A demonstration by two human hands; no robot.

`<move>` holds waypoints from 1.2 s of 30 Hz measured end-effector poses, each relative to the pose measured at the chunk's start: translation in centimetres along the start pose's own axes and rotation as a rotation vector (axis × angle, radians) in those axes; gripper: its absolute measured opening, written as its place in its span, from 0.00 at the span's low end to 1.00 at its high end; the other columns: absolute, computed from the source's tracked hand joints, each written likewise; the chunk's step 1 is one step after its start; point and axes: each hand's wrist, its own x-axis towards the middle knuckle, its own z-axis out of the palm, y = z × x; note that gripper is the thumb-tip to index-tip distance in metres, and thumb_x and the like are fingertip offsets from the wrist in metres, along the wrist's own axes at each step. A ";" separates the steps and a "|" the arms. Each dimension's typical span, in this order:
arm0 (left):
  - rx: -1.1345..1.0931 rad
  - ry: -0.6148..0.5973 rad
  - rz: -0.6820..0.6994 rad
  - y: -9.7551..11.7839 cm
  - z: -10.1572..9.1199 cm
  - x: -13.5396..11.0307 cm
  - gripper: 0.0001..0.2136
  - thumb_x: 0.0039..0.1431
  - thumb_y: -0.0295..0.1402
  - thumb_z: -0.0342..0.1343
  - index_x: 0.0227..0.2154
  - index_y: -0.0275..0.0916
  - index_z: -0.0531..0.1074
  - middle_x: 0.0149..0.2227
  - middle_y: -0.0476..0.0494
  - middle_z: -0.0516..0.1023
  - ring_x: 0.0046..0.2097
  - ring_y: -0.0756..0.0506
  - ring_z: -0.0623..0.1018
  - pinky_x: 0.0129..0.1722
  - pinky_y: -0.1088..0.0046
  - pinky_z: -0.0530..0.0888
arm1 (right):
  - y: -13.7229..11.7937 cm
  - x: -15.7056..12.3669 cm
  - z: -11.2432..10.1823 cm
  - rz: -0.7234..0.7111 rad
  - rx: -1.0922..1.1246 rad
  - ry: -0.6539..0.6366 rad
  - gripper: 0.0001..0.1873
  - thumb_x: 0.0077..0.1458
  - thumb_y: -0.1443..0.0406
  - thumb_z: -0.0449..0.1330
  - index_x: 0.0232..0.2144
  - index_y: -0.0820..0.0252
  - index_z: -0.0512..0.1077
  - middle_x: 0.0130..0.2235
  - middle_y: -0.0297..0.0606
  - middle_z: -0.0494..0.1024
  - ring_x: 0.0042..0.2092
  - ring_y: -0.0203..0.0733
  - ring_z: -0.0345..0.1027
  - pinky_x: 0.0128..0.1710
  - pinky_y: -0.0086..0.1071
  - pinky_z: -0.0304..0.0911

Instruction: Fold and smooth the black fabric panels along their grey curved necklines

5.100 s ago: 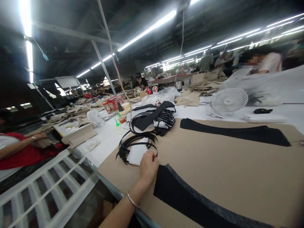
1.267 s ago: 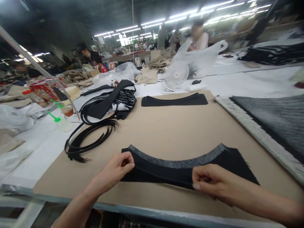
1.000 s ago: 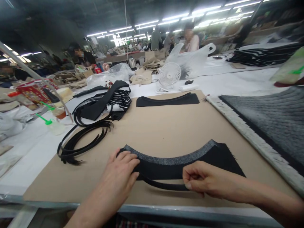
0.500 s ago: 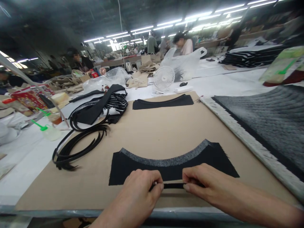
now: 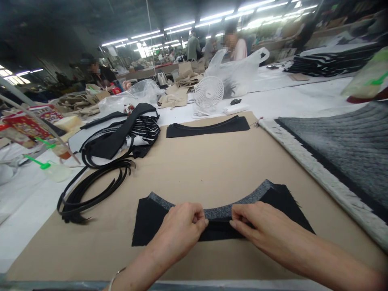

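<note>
A short black strip of fabric [image 5: 220, 222] is stretched between my two hands, its ends hidden in the fingers. My left hand [image 5: 183, 226] pinches its left side, and my right hand [image 5: 257, 220] pinches the right. Beneath them, a black fabric piece [image 5: 147, 220] lies flat on brown paper board. Along its upper edge curves a grey speckled band [image 5: 220, 212], just beyond the strip. Whether the strip touches the piece I cannot tell. A similar black curved piece [image 5: 209, 127] lies farther back.
Looped black strips [image 5: 93, 190] and striped black fabric [image 5: 145, 131] lie at left. Oil bottles with green spouts [image 5: 56, 171] stand beyond. At the back are a small white fan [image 5: 209, 93] and a plastic bag [image 5: 239, 70]. Grey ribbed fabric [image 5: 342, 141] covers the right.
Both hands have moved forward with the black strip, from the near edge of the black piece to just below its grey band. The camera view has shifted slightly.
</note>
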 end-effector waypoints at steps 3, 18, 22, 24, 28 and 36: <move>0.046 0.015 -0.032 0.1 0.2 0.4 0.09 0.53 0.34 0.51 0.20 0.40 0.69 0.20 0.53 0.69 0.26 0.50 0.68 0.26 0.74 0.54 | 0.0 0.6 0.3 0.002 -0.060 0.024 0.12 0.60 0.66 0.52 0.24 0.57 0.69 0.27 0.35 0.76 0.30 0.40 0.69 0.27 0.31 0.45; 0.106 0.062 -0.126 -0.3 1.2 1.6 0.07 0.52 0.33 0.52 0.22 0.41 0.72 0.23 0.49 0.74 0.29 0.48 0.72 0.27 0.73 0.56 | 0.2 2.0 1.4 0.044 -0.077 0.054 0.11 0.58 0.66 0.52 0.25 0.57 0.70 0.27 0.36 0.76 0.30 0.42 0.68 0.27 0.31 0.46; 0.124 0.054 -0.112 -0.3 1.4 1.7 0.07 0.53 0.33 0.51 0.24 0.40 0.72 0.25 0.48 0.75 0.31 0.47 0.73 0.29 0.73 0.58 | 0.1 2.4 1.5 0.047 -0.069 0.041 0.11 0.58 0.66 0.52 0.26 0.58 0.71 0.27 0.38 0.76 0.31 0.42 0.69 0.28 0.31 0.47; 0.135 0.051 -0.120 -0.2 1.4 1.7 0.07 0.53 0.33 0.51 0.24 0.40 0.72 0.25 0.48 0.76 0.31 0.47 0.74 0.28 0.73 0.58 | 0.2 2.4 1.5 0.051 -0.069 0.036 0.11 0.58 0.67 0.52 0.26 0.58 0.71 0.27 0.38 0.76 0.31 0.43 0.69 0.28 0.31 0.48; 0.133 0.048 -0.135 0.2 1.2 1.7 0.07 0.53 0.33 0.52 0.23 0.40 0.72 0.25 0.47 0.76 0.31 0.47 0.74 0.28 0.73 0.58 | 0.2 2.5 1.6 0.054 -0.086 0.034 0.12 0.59 0.66 0.52 0.26 0.58 0.72 0.27 0.39 0.76 0.31 0.43 0.70 0.27 0.31 0.47; 0.142 0.055 -0.137 0.3 1.3 1.7 0.07 0.53 0.33 0.51 0.23 0.41 0.73 0.25 0.48 0.76 0.32 0.46 0.75 0.28 0.73 0.58 | 0.3 2.7 1.9 0.050 -0.120 0.048 0.12 0.59 0.66 0.51 0.26 0.58 0.72 0.27 0.39 0.77 0.32 0.45 0.71 0.27 0.32 0.47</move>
